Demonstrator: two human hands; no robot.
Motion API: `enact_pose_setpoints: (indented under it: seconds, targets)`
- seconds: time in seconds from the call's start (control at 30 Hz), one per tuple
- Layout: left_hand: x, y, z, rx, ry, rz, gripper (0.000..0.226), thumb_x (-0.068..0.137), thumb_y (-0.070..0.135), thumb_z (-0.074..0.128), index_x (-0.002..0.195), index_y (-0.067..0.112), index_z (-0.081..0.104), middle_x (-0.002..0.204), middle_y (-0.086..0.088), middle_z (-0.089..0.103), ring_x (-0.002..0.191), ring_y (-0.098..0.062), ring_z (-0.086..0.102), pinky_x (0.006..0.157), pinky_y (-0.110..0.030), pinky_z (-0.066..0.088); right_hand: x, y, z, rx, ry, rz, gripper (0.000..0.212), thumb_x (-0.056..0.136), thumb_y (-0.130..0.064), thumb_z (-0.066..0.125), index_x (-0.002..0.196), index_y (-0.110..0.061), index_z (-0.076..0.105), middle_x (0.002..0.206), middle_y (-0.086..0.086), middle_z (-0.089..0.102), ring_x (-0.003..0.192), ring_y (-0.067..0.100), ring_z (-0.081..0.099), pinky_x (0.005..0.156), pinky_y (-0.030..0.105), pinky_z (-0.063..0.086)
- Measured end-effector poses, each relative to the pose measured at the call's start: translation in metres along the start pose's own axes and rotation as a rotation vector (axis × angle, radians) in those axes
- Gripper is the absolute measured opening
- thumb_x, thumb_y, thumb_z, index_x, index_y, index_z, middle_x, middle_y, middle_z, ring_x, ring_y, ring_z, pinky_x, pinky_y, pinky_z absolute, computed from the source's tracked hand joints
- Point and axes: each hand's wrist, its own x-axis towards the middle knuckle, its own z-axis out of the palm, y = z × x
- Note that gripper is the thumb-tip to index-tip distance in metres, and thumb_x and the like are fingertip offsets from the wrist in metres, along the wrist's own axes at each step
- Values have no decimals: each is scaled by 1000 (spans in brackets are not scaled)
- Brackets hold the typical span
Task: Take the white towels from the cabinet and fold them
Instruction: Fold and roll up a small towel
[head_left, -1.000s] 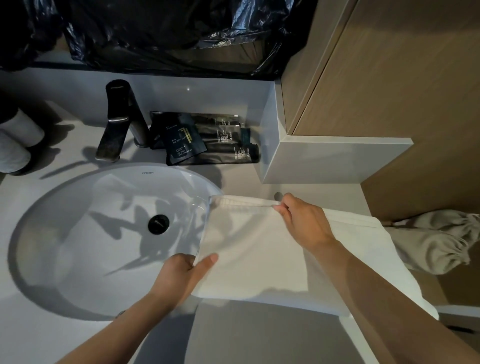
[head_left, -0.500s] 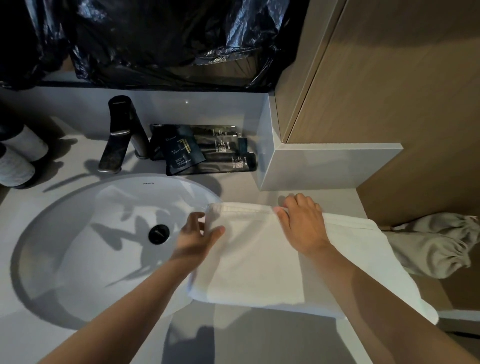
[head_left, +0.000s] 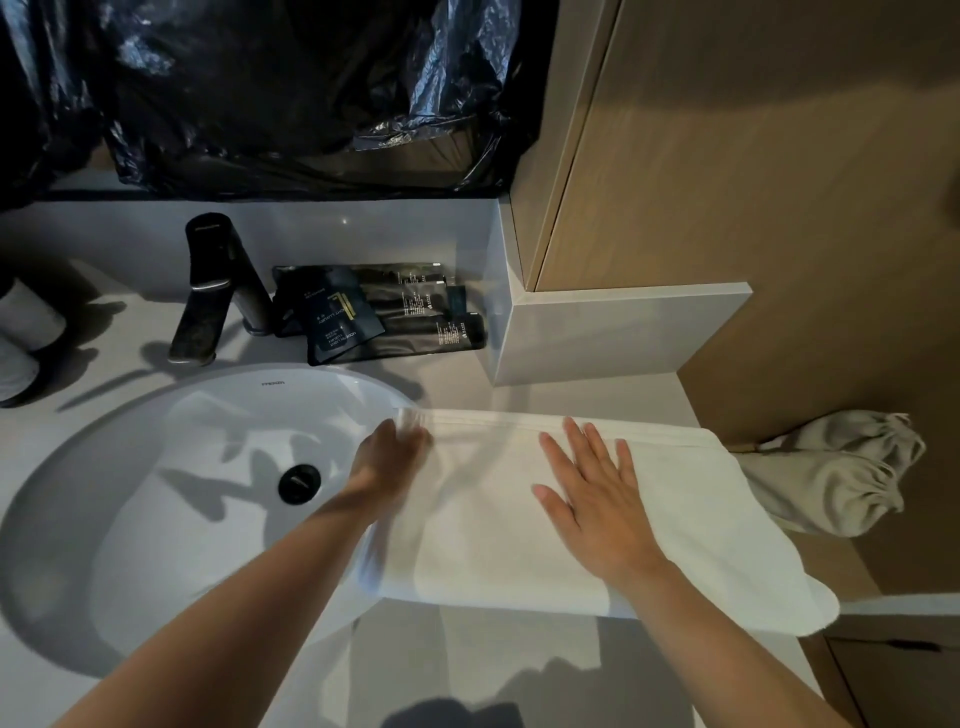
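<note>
White terry towel (head_left: 493, 561), folded to a wide rectangle, lies flat on the pale grey counter (head_left: 571, 397), directly under both hands. Its left end overhangs the rim of the sink basin (head_left: 130, 493). Its right end droops past the counter's near right corner.

Right hand (head_left: 592, 499): palm down, fingers straight and spread, pressing on the towel's top layer. Fingertips sit just short of the far hemmed edge. Nothing is gripped.

Left hand (head_left: 389, 457): at the towel's far left corner, above the basin rim. It is motion-blurred, and I cannot tell whether the fingers pinch the corner or lie flat on it.

Surroundings, taken from the hands:
- Left of the left hand: white oval basin, with a black drain (head_left: 298, 483) near the wrist.
- Beyond the left hand: dark faucet (head_left: 208, 296), spout toward the basin.
- Beyond the gap between the hands: black sachets (head_left: 379, 317) stacked against the backsplash, just right of the faucet.
- Right of the right hand: beige drawstring bag (head_left: 831, 478), just beside the towel's right end, against the wooden panel (head_left: 753, 182).
- Far beyond both hands: crumpled black plastic sheeting (head_left: 285, 93) above the backsplash.
- Well left of the left hand: pale cylinders (head_left: 26, 322), cut off by the frame edge and not identifiable.
</note>
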Motion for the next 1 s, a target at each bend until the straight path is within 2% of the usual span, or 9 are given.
enact_pose_setpoints:
  seconds: [0.13,0.27,0.37,0.47,0.63,0.73,0.8,0.93,1.0]
  targets:
    - [-1,-4,-9,-28,-53,-23,45,96,44,40,105,5,60,98,-15,64,81,-27,56,63,-33,37,0,-3,2,-16,-8,176,71,90,-69,-5,153,-38,-10,159,-6,-23,149,20,-20,116,54,-19]
    - [-18,-24,-23,-90,-205,-66,61,85,68,48,96,10,60,85,-7,62,72,-22,58,55,-29,41,-18,5,5,52,16,555,82,85,-71,-9,155,-28,-10,163,9,-14,148,38,-14,116,63,-8]
    - [-31,-37,-20,-72,-183,-61,48,81,62,61,91,15,59,90,-5,65,79,-20,61,59,-29,44,-25,11,6,55,-31,540,85,83,-75,-9,153,-27,-16,162,10,-18,147,38,-19,115,61,-10]
    - [-36,-34,-13,-82,-99,-33,37,89,50,57,94,14,56,95,-8,63,80,-20,57,68,-33,41,-18,16,3,62,-28,521,83,84,-76,-6,153,-32,-16,162,5,-21,147,34,-22,114,61,-13]
    - [-39,-28,-21,-202,-140,-49,39,89,48,59,105,12,58,99,-9,65,85,-25,61,73,-35,46,-8,28,-16,127,-105,507,76,91,-72,7,154,-33,-12,162,-3,-21,148,27,-23,115,60,-14]
    - [-47,-22,-30,-256,-232,-40,43,85,53,62,105,15,62,95,-6,70,84,-24,67,68,-33,52,-22,18,-28,293,-27,379,71,97,-63,20,156,-29,1,164,-3,-11,150,20,-13,120,50,-5]
    - [-52,-21,-33,-244,-283,-11,45,84,53,64,108,15,61,98,-7,70,88,-25,68,75,-36,55,-40,1,-33,378,31,273,72,95,-63,29,156,-28,14,165,-6,2,151,16,1,122,37,8]
    - [-66,-11,-42,-287,-298,52,43,85,45,66,111,12,60,107,-9,69,97,-29,65,94,-48,51,-83,-38,-35,524,58,88,75,86,-75,34,148,-34,36,152,-23,27,140,-3,24,107,4,17]
    - [-73,-1,-47,-334,-317,86,40,85,42,64,110,11,64,104,-11,71,97,-31,67,94,-50,51,-96,-53,-34,530,62,10,67,87,-70,42,144,-37,41,145,-30,30,135,-11,25,106,1,19]
